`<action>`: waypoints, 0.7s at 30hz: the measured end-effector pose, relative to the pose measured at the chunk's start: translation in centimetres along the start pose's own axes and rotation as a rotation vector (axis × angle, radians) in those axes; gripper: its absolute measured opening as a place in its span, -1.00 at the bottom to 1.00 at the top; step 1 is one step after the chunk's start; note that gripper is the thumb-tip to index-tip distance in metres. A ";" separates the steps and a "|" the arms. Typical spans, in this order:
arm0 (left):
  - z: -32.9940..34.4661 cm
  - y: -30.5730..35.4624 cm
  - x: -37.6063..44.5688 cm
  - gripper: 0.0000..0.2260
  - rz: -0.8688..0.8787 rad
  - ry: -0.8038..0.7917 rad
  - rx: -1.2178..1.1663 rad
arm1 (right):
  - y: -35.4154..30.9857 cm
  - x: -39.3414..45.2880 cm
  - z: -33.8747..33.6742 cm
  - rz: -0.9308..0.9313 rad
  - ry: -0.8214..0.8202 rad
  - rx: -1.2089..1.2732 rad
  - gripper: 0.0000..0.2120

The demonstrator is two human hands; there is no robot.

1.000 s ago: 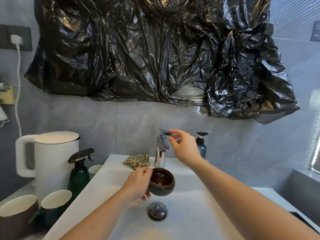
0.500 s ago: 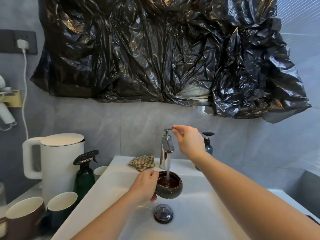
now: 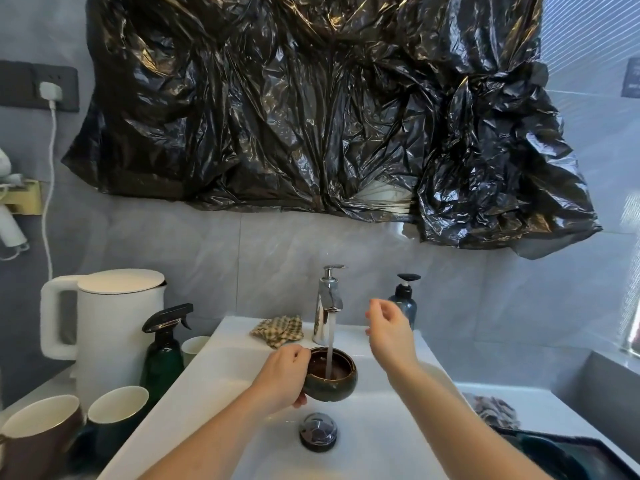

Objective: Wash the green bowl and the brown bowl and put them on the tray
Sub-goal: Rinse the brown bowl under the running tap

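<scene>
Brown-glazed bowl [image 3: 330, 377], pinched at the rim by left hand [image 3: 282, 377], fills under the tap [image 3: 328, 304]; right hand [image 3: 389, 332], empty and loosely curled, should scrub inside.

A white sink [image 3: 214, 386] carries most of what is here. On its back ledge a checked cloth [image 3: 278, 330] lies crumpled just left of the chrome tap [image 3: 327, 306], and a dark soap bottle [image 3: 404, 303] stands to the tap's right. A round chrome drain plug [image 3: 318, 431] sits in the basin floor. On the counter [image 3: 41, 389] to the left stand a white kettle [image 3: 110, 327], a green spray bottle [image 3: 162, 355], a small white cup [image 3: 194, 348], a brown mug [image 3: 38, 438] and a dark green mug [image 3: 117, 414].
</scene>
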State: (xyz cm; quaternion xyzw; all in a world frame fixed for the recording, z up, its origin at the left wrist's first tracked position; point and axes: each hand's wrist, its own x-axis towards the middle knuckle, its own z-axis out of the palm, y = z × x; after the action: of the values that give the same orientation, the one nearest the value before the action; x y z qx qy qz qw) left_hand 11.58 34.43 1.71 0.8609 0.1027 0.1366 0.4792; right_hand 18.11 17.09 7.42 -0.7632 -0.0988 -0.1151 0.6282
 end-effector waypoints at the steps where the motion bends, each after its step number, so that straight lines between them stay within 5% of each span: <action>1: 0.0 0.1 -0.2 -0.69 0.001 0.000 0.002 | 0.9 -0.8 -0.2 0.056 -0.048 -0.022 -0.71; 7: -0.1 0.6 -0.7 -0.71 -0.019 0.011 -0.039 | 5.4 -3.9 -0.8 0.102 -0.220 -0.380 -0.59; 16: 1.1 2.6 -2.9 -0.66 -0.106 0.124 -0.011 | 4.5 -5.8 -2.0 0.012 -0.263 -0.252 -0.41; 21: 1.2 1.0 -4.0 -0.74 -0.080 0.144 0.015 | 4.7 -6.2 -1.9 -0.041 -0.345 -0.264 -0.71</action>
State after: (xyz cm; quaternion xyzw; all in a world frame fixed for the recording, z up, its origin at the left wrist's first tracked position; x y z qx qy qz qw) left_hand 8.26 31.75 1.43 0.8476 0.1724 0.1782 0.4692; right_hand 13.48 14.27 1.49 -0.8449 -0.2046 -0.0074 0.4942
